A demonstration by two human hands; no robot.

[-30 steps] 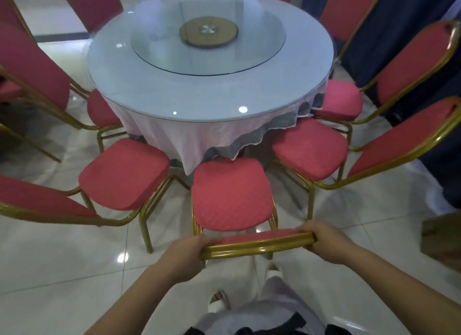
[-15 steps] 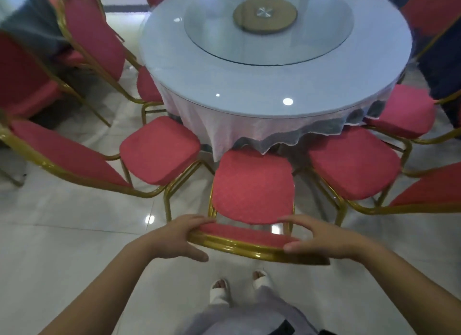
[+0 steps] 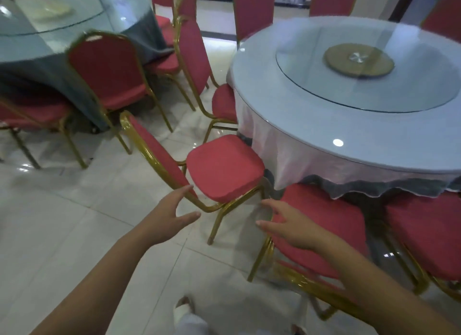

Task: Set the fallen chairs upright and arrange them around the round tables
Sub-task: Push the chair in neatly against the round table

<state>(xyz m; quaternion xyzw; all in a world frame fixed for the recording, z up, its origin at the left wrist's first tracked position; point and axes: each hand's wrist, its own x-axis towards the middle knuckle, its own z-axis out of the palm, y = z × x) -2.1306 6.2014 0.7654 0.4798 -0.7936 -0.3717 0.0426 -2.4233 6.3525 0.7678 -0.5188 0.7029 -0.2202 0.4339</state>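
A round table point(image 3: 311, 140) with a white cloth and a glass turntable stands at the right. Red-cushioned, gold-framed chairs stand upright around it. One chair point(image 3: 224, 170) faces the table just ahead of me; another chair point(image 3: 321, 225) sits under my right arm. My left hand point(image 3: 172, 215) hovers with its fingers spread near the first chair's frame, holding nothing. My right hand point(image 3: 289, 222) is in front of the second chair's seat, fingers straight, gripping nothing.
A second round table point(image 3: 50, 52) with a dark grey cloth stands at the far left, with red chairs point(image 3: 107, 67) around it. More chairs point(image 3: 194, 52) fill the gap between the tables. Pale glossy floor tiles point(image 3: 74, 235) lie at the lower left.
Both hands have let go of the backrest of the chair they gripped. The view has swung left, bringing the grey-clothed table and its chairs into sight.
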